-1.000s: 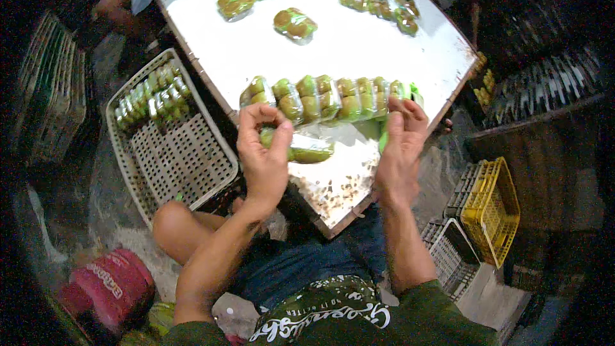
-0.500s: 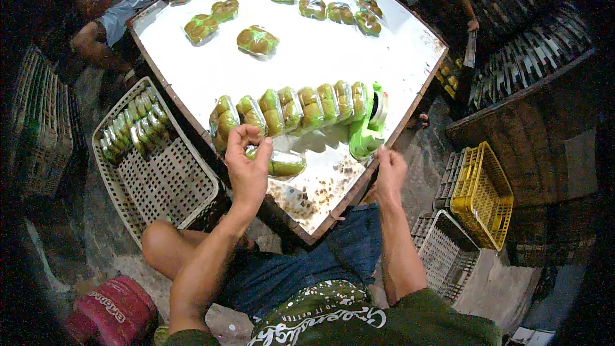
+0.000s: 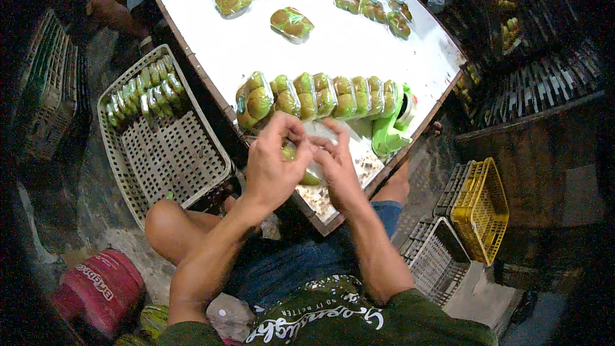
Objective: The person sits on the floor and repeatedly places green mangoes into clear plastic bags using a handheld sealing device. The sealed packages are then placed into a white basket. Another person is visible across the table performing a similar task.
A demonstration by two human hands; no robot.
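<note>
On the white table top lies a clear plastic bag of greenish-brown bread buns, mostly covered by my hands. My left hand is closed in a pinch at the bag's gathered top. Close against it, my right hand has its fingers bent and pinched at the same spot; what they hold is hidden. Just beyond, a row of bagged buns stands packed side by side. A bright green tape dispenser ends the row on the right, with its tape roll inside.
More bagged buns lie scattered over the far table. A pale plastic crate, partly filled with bagged buns, sits at left. Yellow and grey crates stand at right. A red gas cylinder is at lower left. Another person's leg shows at far left.
My right hand has moved left from beside the tape dispenser to meet my left hand at the bag's top. The view has shifted, so the table sits higher and further right.
</note>
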